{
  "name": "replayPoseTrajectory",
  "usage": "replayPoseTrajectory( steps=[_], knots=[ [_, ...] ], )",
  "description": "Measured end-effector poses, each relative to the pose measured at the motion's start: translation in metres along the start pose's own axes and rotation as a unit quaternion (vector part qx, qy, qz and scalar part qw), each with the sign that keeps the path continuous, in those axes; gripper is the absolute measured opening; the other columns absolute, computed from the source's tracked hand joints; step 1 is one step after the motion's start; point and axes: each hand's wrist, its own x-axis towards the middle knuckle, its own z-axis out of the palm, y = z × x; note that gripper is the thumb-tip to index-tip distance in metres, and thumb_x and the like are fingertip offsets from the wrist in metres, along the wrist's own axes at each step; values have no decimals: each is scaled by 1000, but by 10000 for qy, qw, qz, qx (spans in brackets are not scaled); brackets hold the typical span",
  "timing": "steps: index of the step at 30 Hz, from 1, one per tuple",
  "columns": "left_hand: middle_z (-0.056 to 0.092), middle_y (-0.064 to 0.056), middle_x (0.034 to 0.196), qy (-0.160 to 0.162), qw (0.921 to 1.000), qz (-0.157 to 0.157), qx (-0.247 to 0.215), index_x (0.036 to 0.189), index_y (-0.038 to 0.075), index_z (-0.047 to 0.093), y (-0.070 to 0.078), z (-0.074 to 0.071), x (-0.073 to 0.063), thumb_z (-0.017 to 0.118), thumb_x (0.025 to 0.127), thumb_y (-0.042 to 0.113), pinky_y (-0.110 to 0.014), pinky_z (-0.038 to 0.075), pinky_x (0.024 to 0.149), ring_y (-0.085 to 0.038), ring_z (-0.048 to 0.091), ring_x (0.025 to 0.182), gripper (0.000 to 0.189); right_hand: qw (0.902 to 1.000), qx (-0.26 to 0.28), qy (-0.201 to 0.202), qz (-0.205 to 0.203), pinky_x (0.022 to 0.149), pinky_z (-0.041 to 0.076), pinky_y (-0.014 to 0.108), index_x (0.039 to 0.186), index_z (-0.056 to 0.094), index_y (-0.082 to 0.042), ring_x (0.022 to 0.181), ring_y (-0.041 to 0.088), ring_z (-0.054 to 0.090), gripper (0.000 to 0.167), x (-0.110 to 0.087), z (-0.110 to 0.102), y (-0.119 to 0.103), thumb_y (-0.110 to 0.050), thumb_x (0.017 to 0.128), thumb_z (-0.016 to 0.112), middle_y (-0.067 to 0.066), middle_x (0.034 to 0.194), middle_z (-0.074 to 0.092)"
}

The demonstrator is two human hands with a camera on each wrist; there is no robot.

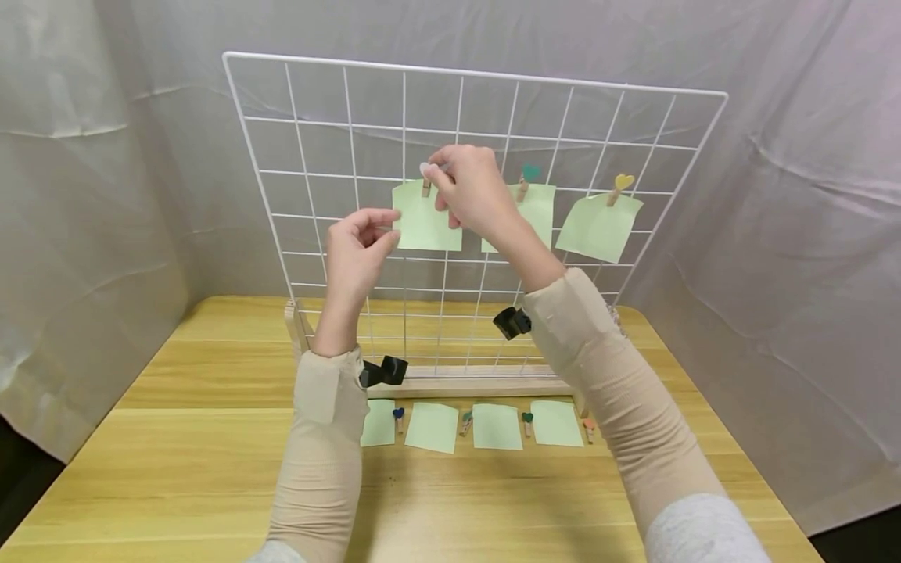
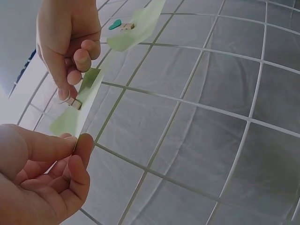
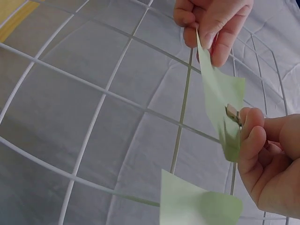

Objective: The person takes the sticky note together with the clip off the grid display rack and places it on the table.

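A pale green paper square (image 1: 426, 223) is held up against the white wire grid (image 1: 352, 176). My left hand (image 1: 359, 254) pinches its left edge between thumb and fingers, as the left wrist view shows closely. At the top of the sheet my right hand (image 1: 472, 191) pinches a small wooden clothespin (image 3: 232, 114) with a white heart, its tip over the paper. Just right of this hang two more green squares, one under a teal-heart clothespin (image 1: 524, 181), the other under a yellow-heart clothespin (image 1: 619, 189).
Below the grid's wooden base (image 1: 479, 386), several green squares (image 1: 432, 428) lie in a row on the wooden table (image 1: 211, 469). Between them lie clothespins with coloured hearts, such as a blue one (image 1: 399, 419). Grey cloth (image 1: 176, 156) hangs behind and at both sides.
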Motion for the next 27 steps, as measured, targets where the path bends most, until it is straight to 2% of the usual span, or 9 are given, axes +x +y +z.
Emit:
replayPoseTrajectory(
  steps=[5, 12, 21, 27],
  knots=[
    [60, -12, 76, -15, 10000, -1, 63, 94, -10, 62, 1, 0, 0, 57, 78, -11, -17, 37, 51, -6, 49, 57, 17, 9999, 10, 106, -99, 50, 44, 21, 114, 57, -1, 39, 17, 52, 30, -2, 0, -1, -20, 94, 46, 7, 61, 59],
    [60, -12, 74, -37, 9998, 21, 177, 93, -10, 63, -1, -1, 2, 57, 78, -10, -17, 37, 51, -6, 49, 58, 16, 9992, 294, 236, -101, 43, 42, 22, 105, 57, -1, 39, 16, 52, 23, -1, 0, 0, -18, 92, 49, 7, 62, 59],
    [60, -15, 75, -47, 9998, 75, 186, 92, -10, 63, 0, 0, 3, 58, 78, -11, -17, 36, 50, -5, 48, 55, 15, 9984, 465, 272, -158, 40, 41, 22, 98, 55, -2, 39, 16, 51, 15, 0, 1, 2, -16, 91, 51, 8, 62, 59],
    [61, -16, 74, 17, 9997, 124, 226, 92, -9, 64, 1, 0, 3, 58, 78, -10, -18, 35, 49, -6, 48, 55, 16, 9957, 696, 552, -243, 39, 39, 22, 96, 56, -3, 39, 18, 51, 14, -2, -1, 1, -14, 90, 53, 9, 59, 57]
  ],
)
